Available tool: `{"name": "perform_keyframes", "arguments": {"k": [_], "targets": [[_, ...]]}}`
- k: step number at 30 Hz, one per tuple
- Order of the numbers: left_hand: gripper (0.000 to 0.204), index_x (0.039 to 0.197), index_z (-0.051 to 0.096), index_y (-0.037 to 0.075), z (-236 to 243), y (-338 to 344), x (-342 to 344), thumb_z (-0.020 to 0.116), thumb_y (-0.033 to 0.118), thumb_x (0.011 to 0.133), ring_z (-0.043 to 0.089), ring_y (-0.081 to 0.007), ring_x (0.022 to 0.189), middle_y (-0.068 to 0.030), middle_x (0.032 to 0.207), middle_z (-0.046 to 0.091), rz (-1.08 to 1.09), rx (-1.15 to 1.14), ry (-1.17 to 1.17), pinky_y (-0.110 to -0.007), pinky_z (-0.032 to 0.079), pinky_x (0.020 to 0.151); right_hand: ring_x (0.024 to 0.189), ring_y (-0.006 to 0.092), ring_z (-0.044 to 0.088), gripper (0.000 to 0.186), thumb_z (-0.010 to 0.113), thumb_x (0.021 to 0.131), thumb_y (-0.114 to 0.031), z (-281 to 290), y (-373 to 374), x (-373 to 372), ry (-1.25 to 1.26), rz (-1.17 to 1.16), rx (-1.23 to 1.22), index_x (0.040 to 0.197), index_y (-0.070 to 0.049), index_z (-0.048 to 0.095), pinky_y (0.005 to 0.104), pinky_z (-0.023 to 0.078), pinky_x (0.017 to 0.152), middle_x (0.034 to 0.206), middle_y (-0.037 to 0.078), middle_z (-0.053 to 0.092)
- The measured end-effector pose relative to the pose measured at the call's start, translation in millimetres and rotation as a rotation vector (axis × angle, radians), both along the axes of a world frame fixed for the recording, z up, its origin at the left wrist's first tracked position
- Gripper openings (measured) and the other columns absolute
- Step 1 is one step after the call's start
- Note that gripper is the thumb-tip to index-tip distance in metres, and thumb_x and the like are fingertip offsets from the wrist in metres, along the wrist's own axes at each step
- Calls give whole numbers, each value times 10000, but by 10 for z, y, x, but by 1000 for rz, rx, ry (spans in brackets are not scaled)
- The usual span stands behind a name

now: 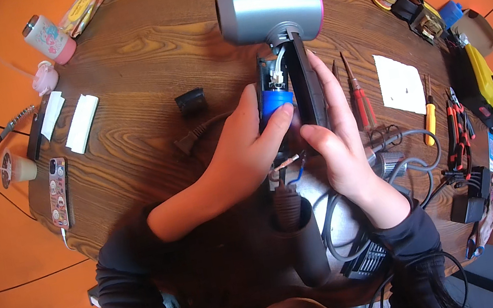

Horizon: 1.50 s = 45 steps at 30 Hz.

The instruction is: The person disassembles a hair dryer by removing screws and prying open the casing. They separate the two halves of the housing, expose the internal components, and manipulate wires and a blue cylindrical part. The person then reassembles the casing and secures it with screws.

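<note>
A hair dryer with a silver barrel (269,8) is held over the table, its black handle split lengthwise. My left hand (240,135) grips the left handle half, its thumb resting on a blue cylindrical part (277,103) inside. White wires (278,73) run from that part up toward the barrel. The other handle shell (304,89) stands apart at an angle, with my right hand (347,153) closed around it, thumb in front. Below the hands, loose wire ends (287,163) show above a ribbed cord sleeve (286,203), which sits in a black tube (304,242).
Right of my hands lie red-handled screwdrivers (361,99), a white sheet (401,82), a yellow screwdriver (430,120), red-handled pliers (454,138) and a yellow toolbox (488,84). Grey cable (420,157) loops nearby. Leftward are a small black part (191,101), a plug (186,143) and a phone (58,192).
</note>
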<state>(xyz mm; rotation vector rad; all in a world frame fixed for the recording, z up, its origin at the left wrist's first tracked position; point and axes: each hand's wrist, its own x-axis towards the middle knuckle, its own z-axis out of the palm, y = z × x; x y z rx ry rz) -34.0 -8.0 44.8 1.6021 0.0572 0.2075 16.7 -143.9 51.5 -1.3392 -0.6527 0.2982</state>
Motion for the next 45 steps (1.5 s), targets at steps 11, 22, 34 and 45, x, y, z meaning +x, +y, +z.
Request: {"name": "perform_keyframes", "arguments": {"k": [11,22,34,45], "targets": [[168,969,556,22,-280,81,176,477,160,915,481,-12,607,24,746,546,-73,1,182,-169,395,526,781,368,618,677,498,775,-173,-130,47,100,-380,-199,-416,1358,-4,197,402,453,738,891,235,598],[219,950,511,-11,-276,177,212,559,178,850,552,-94,533,-54,710,585,-55,-49,272,-215,432,453,781,367,606,712,508,756,-190,-77,20,77,-346,-147,-559,1357,-34,160,400,330,822,815,190,612],[328,748,518,-36,-276,224,190,695,240,745,567,-201,503,-120,559,552,133,506,83,-311,422,471,741,356,602,689,509,776,-181,-91,10,86,-309,-174,-577,1355,-54,158,395,337,782,792,179,602],[211,805,487,-21,-337,192,210,598,159,808,534,-93,509,-56,600,547,-44,-24,171,-264,420,450,701,318,612,683,541,744,-180,-51,37,46,-522,-231,-704,1336,-51,225,397,304,743,769,141,628]]}}
